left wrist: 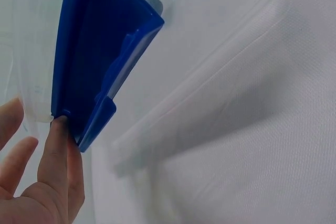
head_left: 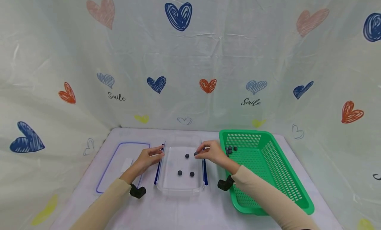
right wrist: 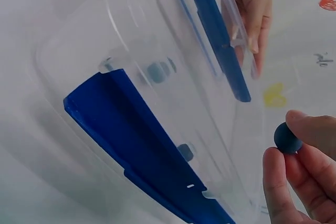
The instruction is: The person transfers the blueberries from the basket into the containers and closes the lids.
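A clear rectangular plastic box point(head_left: 174, 160) with blue plastic side latches point(left wrist: 86, 51) stands on the white-covered table point(head_left: 190, 213), three small dark blue-grey balls point(head_left: 180, 172) on its floor. At the left side of the box, the left hand point(head_left: 148, 159) has its fingers fairly straight, touching the latch; above the box's right side, the right hand point(head_left: 212, 153) pinches a matching ball point(right wrist: 287, 138) between thumb and fingers. Left of the box lies a translucent blue-edged lid point(head_left: 117, 157); right of it, a green perforated plastic basket point(head_left: 285, 164) contains further balls point(head_left: 230, 148).

Beige sleeves point(head_left: 268, 197), black wrist cameras point(head_left: 138, 191)
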Demonstrator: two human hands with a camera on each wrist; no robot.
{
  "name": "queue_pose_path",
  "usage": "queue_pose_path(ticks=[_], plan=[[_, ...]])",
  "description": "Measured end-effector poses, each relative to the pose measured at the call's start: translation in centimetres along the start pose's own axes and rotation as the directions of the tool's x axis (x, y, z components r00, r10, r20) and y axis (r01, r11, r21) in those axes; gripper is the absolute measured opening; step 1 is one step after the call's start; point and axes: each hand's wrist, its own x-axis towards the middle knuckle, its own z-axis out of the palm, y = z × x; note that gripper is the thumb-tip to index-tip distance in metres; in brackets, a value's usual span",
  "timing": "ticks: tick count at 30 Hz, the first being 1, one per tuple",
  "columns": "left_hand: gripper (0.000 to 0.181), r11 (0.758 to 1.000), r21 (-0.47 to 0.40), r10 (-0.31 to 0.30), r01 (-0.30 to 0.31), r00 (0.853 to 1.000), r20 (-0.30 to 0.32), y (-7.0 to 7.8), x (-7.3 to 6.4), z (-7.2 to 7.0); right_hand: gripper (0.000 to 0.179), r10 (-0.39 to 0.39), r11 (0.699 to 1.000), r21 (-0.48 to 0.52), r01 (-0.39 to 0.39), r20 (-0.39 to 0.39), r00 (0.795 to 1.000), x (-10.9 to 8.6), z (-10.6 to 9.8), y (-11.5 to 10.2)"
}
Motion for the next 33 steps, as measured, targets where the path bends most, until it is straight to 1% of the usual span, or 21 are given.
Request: queue_pose_path(ticks=[6, 10, 14, 20, 22, 26, 29, 33], plan=[[0.054, 1.000, -0.013, 0.001, -0.001, 1.000, -0.003, -0.2, 0.1, -0.1, 0.016, 0.012, 0.998, -0.056, -0.012, 0.000, 1.000, 0.0, 0.8, 0.5], [0.053, 1.000, -0.014, 0.001, -0.001, 1.000, -0.001, -0.2, 0.0, -0.1, 0.017, 0.020, 0.998, -0.062, -0.020, 0.001, 1.000, 0.0, 1.2, 0.8], [0.054, 1.000, -0.007, 0.001, -0.001, 1.000, 0.001, -0.2, -0.1, 0.0, 0.017, 0.021, 0.998, -0.060, -0.021, -0.008, 1.000, -0.1, 1.1, 0.6], [0.054, 1.000, -0.005, -0.003, 0.003, 1.000, -0.001, -0.1, -0.1, 0.0, 0.017, 0.007, 0.999, -0.035, -0.008, -0.021, 1.000, -0.2, 0.0, 0.1], [0.054, 1.000, -0.001, -0.004, 0.004, 1.000, 0.000, -0.1, -0.1, 0.0, 0.017, 0.015, 1.000, -0.022, -0.015, -0.023, 1.000, -0.2, -0.4, 0.0], [0.054, 1.000, -0.005, -0.007, 0.007, 1.000, 0.003, 0.0, 0.0, 0.0, 0.017, 0.049, 0.999, -0.018, -0.050, -0.052, 0.997, -0.3, -1.3, 0.0], [0.054, 1.000, -0.013, -0.015, 0.015, 1.000, 0.000, 0.0, 0.0, 0.0, 0.018, 0.078, 0.997, 0.001, -0.078, -0.084, 0.993, -0.4, -2.0, -0.2], [0.054, 1.000, -0.024, -0.019, 0.019, 1.000, -0.004, 0.0, 0.2, 0.0, 0.021, 0.095, 0.995, 0.044, -0.090, -0.122, 0.988, -0.5, -3.2, -0.4]])
